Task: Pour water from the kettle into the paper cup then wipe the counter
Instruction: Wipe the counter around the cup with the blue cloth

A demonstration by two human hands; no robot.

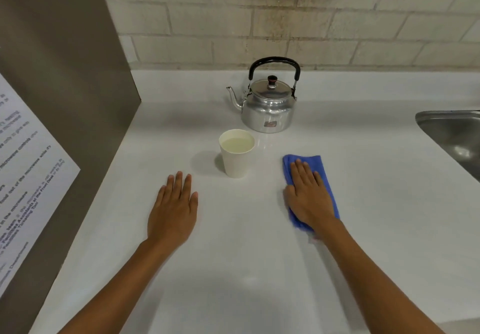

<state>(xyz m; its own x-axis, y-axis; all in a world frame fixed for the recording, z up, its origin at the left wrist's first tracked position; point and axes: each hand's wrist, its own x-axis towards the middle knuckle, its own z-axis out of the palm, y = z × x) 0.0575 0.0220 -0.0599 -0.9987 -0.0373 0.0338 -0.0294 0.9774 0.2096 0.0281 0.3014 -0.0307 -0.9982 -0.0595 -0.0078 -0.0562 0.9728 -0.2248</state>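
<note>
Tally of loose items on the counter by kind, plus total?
Silver metal kettle with black handle: 1
White paper cup holding water: 1
Blue cloth, under the flat right hand: 1
Total: 3

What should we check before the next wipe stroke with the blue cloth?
1. White paper cup filled: ok, liquid visible near the rim.
2. Silver metal kettle set down upright behind the cup: ok.
3. Right hand flat on the blue folded cloth: ok.
4. Left hand clear of the cup: ok, palm down on the white counter.
5. Cup outside the wipe path: not ok, close to the cloth.
6. Spills on the counter: cannot tell.
</note>
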